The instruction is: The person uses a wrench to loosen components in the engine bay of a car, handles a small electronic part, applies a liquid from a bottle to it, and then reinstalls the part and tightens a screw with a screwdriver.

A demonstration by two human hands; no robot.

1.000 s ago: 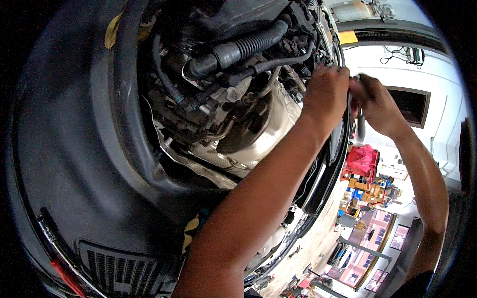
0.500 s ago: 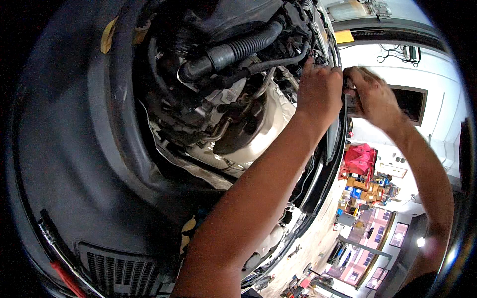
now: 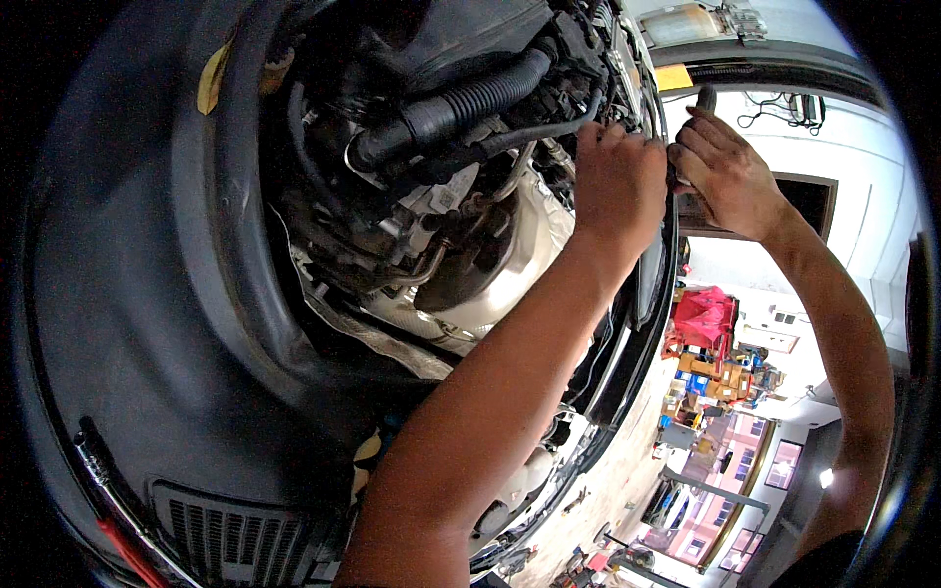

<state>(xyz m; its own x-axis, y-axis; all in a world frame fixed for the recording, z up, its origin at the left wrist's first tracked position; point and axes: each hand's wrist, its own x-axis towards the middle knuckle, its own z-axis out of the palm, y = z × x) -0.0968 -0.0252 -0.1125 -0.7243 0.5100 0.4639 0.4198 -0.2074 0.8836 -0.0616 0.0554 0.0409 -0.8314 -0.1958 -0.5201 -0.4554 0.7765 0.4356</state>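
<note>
My left hand [image 3: 619, 186] is closed at the far right edge of the engine bay, its fingers curled over something I cannot make out. Right beside it, my right hand [image 3: 725, 171] wraps round a tool with a dark rounded handle [image 3: 707, 98], whose end sticks up past the fingers. The rest of that tool is hidden by the hand. Left of my hands, a black corrugated hose [image 3: 480, 103] crosses the engine. Below the hose lie metal pipes and a pale heat shield [image 3: 534, 240].
At the lower left, a long chrome tool [image 3: 108, 480] and a red-handled one [image 3: 132, 554] rest on the dark body panel near a vent grille [image 3: 235, 524]. A yellow tag [image 3: 211, 78] hangs at upper left. Beyond the car, a red cover [image 3: 704, 314] and boxes [image 3: 720, 377] are visible.
My right hand has rotated, so the dark handle end now shows above its fingers. My left hand stays nearly in place. The view has shifted slightly.
</note>
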